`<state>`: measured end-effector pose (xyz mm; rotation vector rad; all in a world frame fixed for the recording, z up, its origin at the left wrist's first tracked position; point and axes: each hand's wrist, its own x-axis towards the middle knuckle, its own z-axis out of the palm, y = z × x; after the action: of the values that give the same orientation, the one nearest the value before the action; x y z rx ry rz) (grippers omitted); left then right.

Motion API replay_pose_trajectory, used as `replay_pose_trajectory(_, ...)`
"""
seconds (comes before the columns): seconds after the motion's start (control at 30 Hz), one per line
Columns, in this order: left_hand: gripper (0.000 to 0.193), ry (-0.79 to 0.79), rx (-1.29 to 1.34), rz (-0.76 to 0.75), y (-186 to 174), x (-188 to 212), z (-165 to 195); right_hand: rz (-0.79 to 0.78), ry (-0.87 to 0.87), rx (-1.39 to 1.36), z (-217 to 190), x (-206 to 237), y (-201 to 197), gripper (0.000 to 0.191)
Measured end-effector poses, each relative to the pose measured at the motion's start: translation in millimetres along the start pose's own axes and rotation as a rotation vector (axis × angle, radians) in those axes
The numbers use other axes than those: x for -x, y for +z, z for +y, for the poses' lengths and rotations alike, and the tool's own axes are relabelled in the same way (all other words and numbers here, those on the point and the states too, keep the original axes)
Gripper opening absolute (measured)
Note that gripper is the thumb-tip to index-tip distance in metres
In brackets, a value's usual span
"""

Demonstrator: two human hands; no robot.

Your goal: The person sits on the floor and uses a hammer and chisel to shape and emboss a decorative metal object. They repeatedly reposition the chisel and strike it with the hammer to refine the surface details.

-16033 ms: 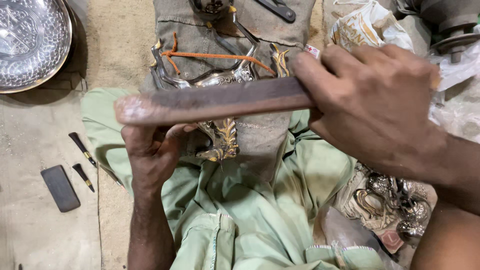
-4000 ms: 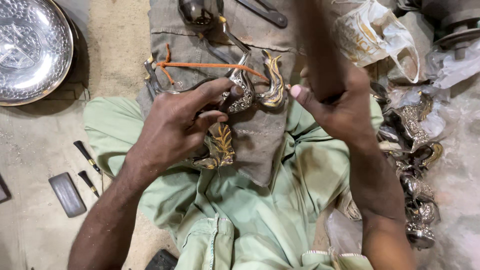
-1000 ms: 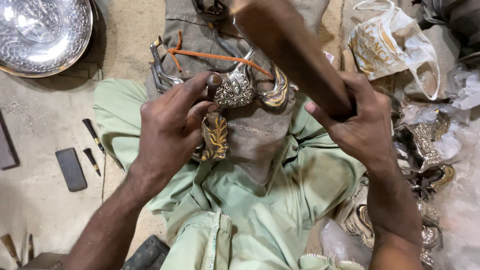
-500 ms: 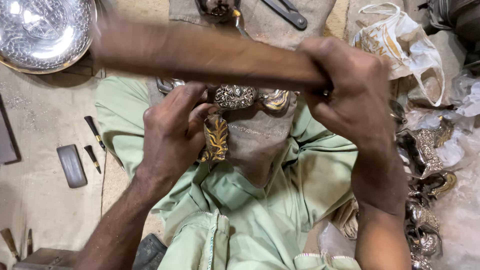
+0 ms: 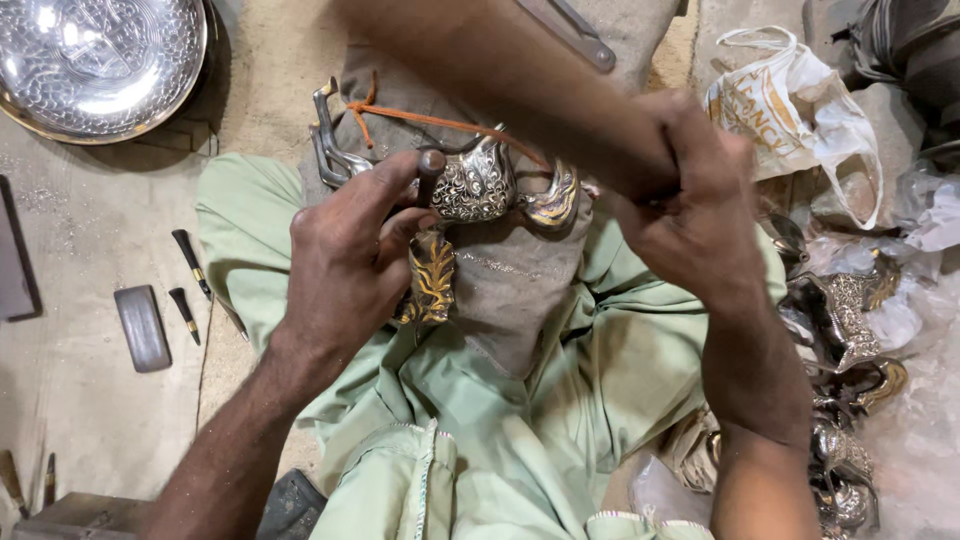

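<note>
Silver ornament, engraved with scrollwork, lies on the grey cloth spread over your lap, and both your hands work at it. Your left hand is curled closed around a short dark punch, thumb and fingers pinching it so that it stands nearly upright with its tip against the left side of the ornament. Just under that hand, a gold-toned leaf-patterned piece rests on the cloth, touching your fingers. Your right hand is clenched tight around a long wooden stick, which slants up and to the left across the ornament; the stick is blurred, so you cannot tell whether it touches the punch. A curved gold-and-silver piece sits just beside the ornament on its right, and an orange cord runs over the cloth above it. Your pale green garment shows below the cloth. Out on the floor, near its left edge, lie a small dark rectangular block and two slim dark tools, well apart from your hands. A large hammered silver dish fills the floor's far left corner. Along the right edge lie a crumpled white plastic bag and a heap of more ornate metal pieces.
</note>
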<state>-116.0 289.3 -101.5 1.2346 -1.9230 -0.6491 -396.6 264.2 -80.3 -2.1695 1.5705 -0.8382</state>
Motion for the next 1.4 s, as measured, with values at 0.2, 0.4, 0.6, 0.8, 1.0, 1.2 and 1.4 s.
replay_pose_trajectory(0.2, 0.044, 0.049, -0.057, 0.004, 1.3, 0.8, -5.5, 0.042, -0.212, 0.217, 11.3, 10.4, -1.3, 0.031)
replay_pose_trajectory(0.4, 0.040, -0.014, -0.037, -0.028, -0.2, -1.8, -4.5, 0.022, -0.142, 0.173, 14.1, 8.4, 1.2, 0.039)
replay_pose_trajectory(0.6, 0.048, 0.032, -0.035, -0.050, -2.9, -3.3, -2.3, -0.049, -0.063, 0.004, 18.4, 6.0, 1.0, 0.034)
replay_pose_trajectory(0.8, 0.050, -0.019, -0.120, -0.084, -3.3, -3.9, -3.8, 0.008, -0.093, -0.192, 24.0, 12.1, 5.6, 0.020)
replay_pose_trajectory(1.0, 0.053, 0.039, -0.095, -0.085, -3.8, -4.9, -6.7, 0.017, -0.090, 0.006, 25.1, 11.8, 6.5, 0.033)
replay_pose_trajectory(1.2, 0.059, 0.067, -0.122, -0.086, -4.5, -5.9, -8.3, -0.004, -0.156, 0.068, 18.8, 14.0, 2.9, 0.036)
replay_pose_trajectory(1.4, 0.066, 0.019, -0.140, -0.126, -2.9, -7.0, -8.2, -0.027, -0.071, 0.082, 14.0, 19.4, 5.7, 0.039)
